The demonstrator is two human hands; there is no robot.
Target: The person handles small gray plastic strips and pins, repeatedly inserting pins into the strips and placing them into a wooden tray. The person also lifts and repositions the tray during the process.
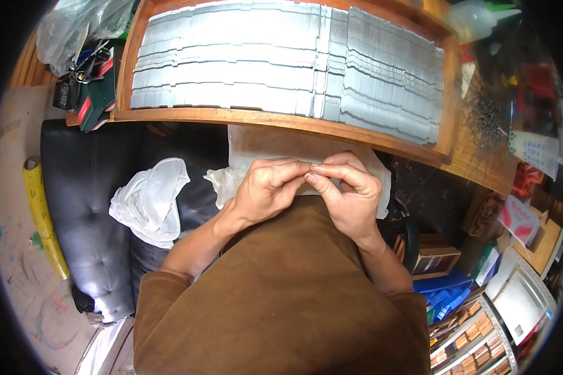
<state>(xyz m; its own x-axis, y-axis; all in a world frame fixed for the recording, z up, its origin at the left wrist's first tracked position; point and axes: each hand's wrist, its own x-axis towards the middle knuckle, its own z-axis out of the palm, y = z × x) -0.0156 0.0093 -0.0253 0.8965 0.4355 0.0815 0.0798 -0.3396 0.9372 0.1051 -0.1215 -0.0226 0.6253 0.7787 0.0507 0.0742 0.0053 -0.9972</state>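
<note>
Desk bore a wooden tray of grey strips, just beyond a pale cloth. Left hand and right hand met above the cloth, fingers pinched closed, whether gripping anything, unclear; a light, even pinch seemed best.

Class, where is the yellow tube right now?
In the head view, the yellow tube is at the far left, beside the black padded seat, well to the left of the left hand.
</note>
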